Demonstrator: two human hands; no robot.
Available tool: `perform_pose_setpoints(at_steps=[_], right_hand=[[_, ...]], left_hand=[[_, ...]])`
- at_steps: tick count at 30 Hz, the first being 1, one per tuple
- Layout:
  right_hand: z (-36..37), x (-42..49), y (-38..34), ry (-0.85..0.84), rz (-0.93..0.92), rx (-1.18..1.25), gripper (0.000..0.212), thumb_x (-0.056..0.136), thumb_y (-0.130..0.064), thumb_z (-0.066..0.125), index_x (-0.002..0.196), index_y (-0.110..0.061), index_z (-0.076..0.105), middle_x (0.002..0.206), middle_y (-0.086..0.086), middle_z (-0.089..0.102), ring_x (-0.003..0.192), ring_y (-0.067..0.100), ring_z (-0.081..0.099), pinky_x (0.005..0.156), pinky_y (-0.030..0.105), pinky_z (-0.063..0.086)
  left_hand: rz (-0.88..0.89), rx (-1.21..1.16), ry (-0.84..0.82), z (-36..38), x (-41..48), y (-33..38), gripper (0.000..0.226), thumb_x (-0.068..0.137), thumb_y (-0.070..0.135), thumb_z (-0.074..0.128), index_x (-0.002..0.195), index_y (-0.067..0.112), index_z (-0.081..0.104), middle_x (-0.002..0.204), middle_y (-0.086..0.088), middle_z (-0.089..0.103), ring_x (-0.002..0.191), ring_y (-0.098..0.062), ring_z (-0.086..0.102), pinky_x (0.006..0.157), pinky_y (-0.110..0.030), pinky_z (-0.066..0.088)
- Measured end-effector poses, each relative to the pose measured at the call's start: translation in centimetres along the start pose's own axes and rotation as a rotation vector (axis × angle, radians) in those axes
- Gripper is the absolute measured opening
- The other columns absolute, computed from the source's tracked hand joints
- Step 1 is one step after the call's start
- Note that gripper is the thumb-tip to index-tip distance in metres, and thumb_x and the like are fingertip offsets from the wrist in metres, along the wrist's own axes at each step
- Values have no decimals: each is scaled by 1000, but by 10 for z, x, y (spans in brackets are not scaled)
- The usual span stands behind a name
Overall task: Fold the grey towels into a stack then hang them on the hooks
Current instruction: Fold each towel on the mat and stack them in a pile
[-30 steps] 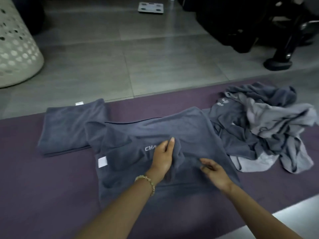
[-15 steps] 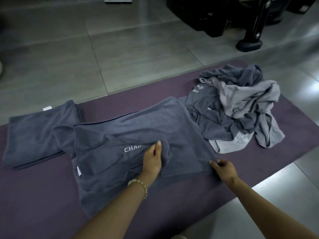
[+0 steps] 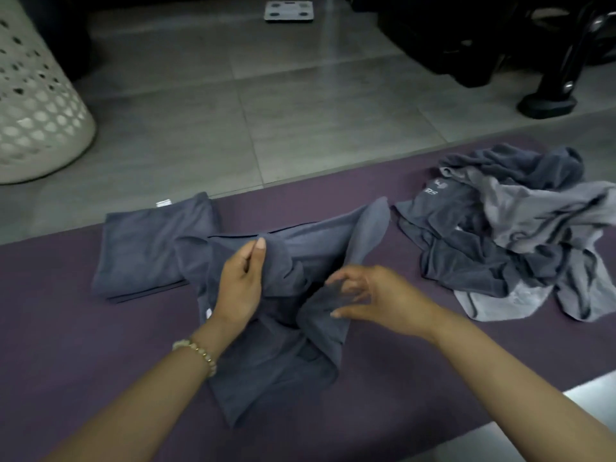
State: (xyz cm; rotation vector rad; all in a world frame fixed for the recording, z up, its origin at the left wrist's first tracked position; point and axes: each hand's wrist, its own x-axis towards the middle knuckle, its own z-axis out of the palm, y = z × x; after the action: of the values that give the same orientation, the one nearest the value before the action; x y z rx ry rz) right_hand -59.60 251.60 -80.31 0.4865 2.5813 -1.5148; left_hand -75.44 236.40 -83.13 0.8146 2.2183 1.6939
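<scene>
Towel is lying mid-mat, bunched. Left hand is gripping a fold; right hand is pinching an edge. Judgement: corners are needing alignment and smoothing before joining the folded towel.

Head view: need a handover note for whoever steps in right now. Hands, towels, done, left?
Left hand: grips a bunched fold of the middle towel.
Right hand: pinches the same towel's right-side edge, lifted over the centre; blurred.
Towels: all on the purple mat. The folded towel lies flat on the left, and the heap of unfolded towels is on the right.
Done: one towel folded.
Left: finish this fold, stack it on the folded one, fold the heap, hang them all. The hooks are not in view.
</scene>
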Motion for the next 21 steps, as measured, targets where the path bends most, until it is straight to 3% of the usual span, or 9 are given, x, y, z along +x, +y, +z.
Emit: perform_pose_setpoints(at_steps=[4,6,9,11,14,17,21], right_hand=[[17,15,-43,7,-174,-177,17,78,-36,75,84,-21,75,69,-6,69,67,9,62,63,24,49],[26,24,-56,4,-251,-156,16,76,-37,76,79,-21,75,77,-5,61,77,10,55,70,26,47],[35,37,-72,-30,-283,-14,11,79,-29,74,81,-18,74,91,-6,60,90,6,56,86,21,46],[41,45,-79,-24,-263,89,11,83,-22,70,84,-11,73,85,-6,69,82,4,64,80,22,51],[51,57,-82,54,-260,170,8,87,-15,65,83,-12,71,74,-11,68,70,-5,60,69,11,46],[59,65,-84,109,-249,238,13,84,-24,63,84,-15,72,73,-14,69,70,-3,61,68,11,46],[69,73,-88,115,-251,244,11,84,-24,63,84,-18,72,74,-14,70,73,-2,63,70,12,47]], left_hand=[[-41,-41,37,-34,-11,-6,39,100,24,38,63,16,32,56,9,29,53,-4,28,49,-18,27],[-113,-151,16,-39,-20,-5,40,99,27,39,64,9,41,60,0,37,58,-11,36,55,-23,34],[-218,-320,-63,-41,-32,5,37,100,24,38,77,12,64,70,1,62,70,-8,57,68,-19,47],[-287,-383,-88,-43,-38,8,36,100,26,37,81,20,67,69,10,67,67,0,61,63,-13,47],[-339,-437,-105,-51,-42,6,35,100,30,36,84,24,67,73,11,71,69,1,65,60,-11,46],[-352,-455,-111,-61,-44,5,33,99,32,37,91,29,68,87,12,74,85,-2,67,69,-12,49],[-335,-463,-116,-69,-48,6,33,100,29,34,94,28,66,86,18,73,87,4,66,69,-8,47]])
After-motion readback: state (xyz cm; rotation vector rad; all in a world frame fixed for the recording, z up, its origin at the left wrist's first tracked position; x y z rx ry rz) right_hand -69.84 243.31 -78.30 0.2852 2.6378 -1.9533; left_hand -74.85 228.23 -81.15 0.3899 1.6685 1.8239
